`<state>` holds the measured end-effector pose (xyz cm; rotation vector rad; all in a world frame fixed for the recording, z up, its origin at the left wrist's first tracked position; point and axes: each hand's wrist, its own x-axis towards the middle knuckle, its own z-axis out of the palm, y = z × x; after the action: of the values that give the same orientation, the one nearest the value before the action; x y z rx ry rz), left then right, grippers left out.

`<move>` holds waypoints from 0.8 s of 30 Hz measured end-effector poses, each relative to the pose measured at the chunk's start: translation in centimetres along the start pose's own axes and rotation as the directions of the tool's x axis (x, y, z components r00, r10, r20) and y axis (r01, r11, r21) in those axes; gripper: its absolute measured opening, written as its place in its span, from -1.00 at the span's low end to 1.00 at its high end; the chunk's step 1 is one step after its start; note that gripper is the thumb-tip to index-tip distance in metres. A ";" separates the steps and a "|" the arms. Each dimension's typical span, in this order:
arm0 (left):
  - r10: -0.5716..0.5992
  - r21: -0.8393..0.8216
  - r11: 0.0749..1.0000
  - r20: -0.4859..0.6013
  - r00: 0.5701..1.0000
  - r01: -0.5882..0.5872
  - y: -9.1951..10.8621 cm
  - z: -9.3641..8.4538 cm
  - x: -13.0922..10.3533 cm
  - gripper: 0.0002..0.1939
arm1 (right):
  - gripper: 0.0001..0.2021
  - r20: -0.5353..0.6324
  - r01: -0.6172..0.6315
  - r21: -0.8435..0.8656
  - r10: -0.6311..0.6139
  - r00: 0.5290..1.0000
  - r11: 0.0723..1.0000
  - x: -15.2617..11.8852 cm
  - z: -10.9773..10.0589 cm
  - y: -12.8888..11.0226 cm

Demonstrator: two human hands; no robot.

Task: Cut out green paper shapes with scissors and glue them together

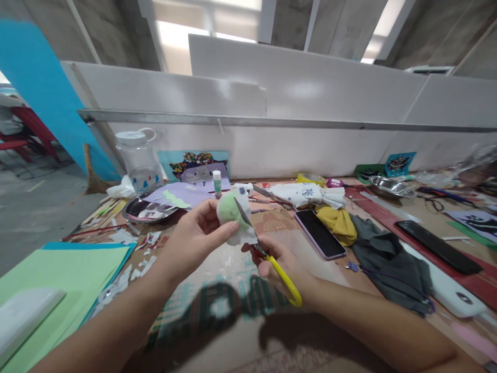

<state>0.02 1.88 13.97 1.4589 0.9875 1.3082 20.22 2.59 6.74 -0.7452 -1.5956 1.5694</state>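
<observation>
Near the middle of the view, my left hand (202, 233) pinches a small white and pale green paper piece (229, 210) between thumb and fingers. My right hand (281, 264) is closed on scissors (285, 280) with yellow handles, held just right of the paper. One blade lies across the face of the paper, pointing up and left; the other blade is hard to make out. Both hands are above a cardboard sheet (217, 331) with green printing.
Green paper sheets (50, 280) lie at left, with white scraps (116, 285) beside them. Behind are a metal bowl (134, 210), clear bottle (140, 160) and glue stick (217, 182). A phone (320, 233), yellow cloth (337, 225) and grey cloth (384, 259) lie right.
</observation>
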 end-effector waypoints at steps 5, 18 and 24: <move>0.038 0.033 0.999 -0.010 0.999 -0.038 -0.3 -0.1 0.0 -0.81 | -0.22 0.058 -0.022 -0.009 0.023 0.998 1.000 -0.5 0.4 -1.1; 0.104 0.152 0.983 -0.028 0.994 -0.099 0.4 -0.4 -0.3 -0.82 | -0.22 0.099 -0.030 -0.028 0.033 0.994 0.999 -0.6 0.5 -1.4; 0.096 0.175 0.980 -0.021 0.995 -0.091 0.2 -0.5 -0.3 -0.83 | -0.22 0.071 -0.007 -0.094 0.013 0.997 0.996 -0.6 0.4 -1.4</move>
<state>-0.50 1.59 14.12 1.6395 1.0866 1.3412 20.37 1.81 8.07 -0.7553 -1.7307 1.5527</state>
